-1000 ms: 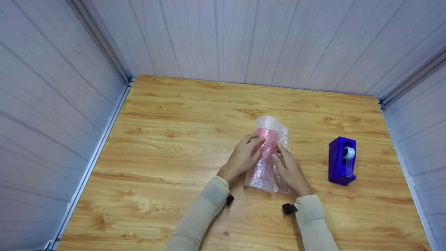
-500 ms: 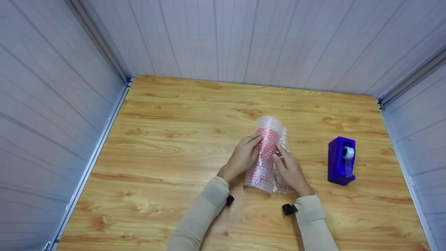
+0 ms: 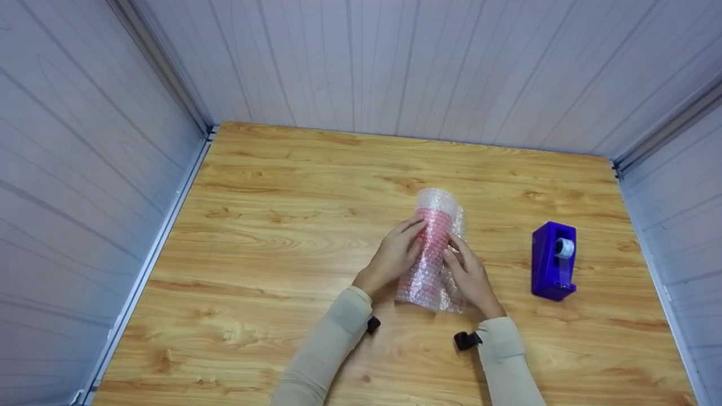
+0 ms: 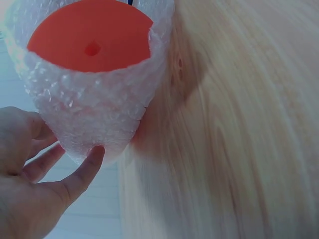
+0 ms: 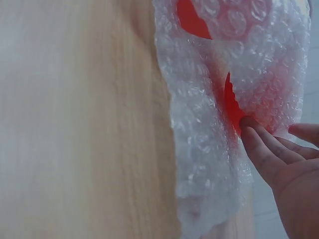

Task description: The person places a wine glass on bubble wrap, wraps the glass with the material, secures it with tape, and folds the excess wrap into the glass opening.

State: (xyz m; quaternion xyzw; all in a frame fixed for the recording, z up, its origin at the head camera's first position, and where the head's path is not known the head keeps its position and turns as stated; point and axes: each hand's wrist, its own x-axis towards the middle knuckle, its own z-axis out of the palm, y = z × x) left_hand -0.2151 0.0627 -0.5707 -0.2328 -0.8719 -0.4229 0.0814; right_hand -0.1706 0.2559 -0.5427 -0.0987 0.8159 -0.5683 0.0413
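A red cylindrical thing with a flat round end (image 4: 92,37) lies inside a roll of bubble wrap (image 3: 422,285); its exact kind is hidden. My left hand (image 3: 389,254) holds the roll's left side, thumb pressed to the wrap (image 4: 94,112) and fingers curved along it. On the right side, my right hand (image 3: 469,276) touches the roll with fairly straight fingers (image 5: 264,154). One fingertip meets the wrap's edge where a strip of red shows. A loose flap of wrap (image 5: 199,149) spreads on the table to the right, partly behind the right hand.
A blue tape dispenser (image 3: 547,265) with a roll of clear tape (image 3: 564,248) stands on the wooden table (image 3: 271,197) to the right. Panel walls (image 3: 366,67) enclose the table at the back and both sides. Black straps sit at both wrists.
Both hands stay at the roll with only slight shifts of the fingers. The loose flap on the right has drawn in a little toward the roll.
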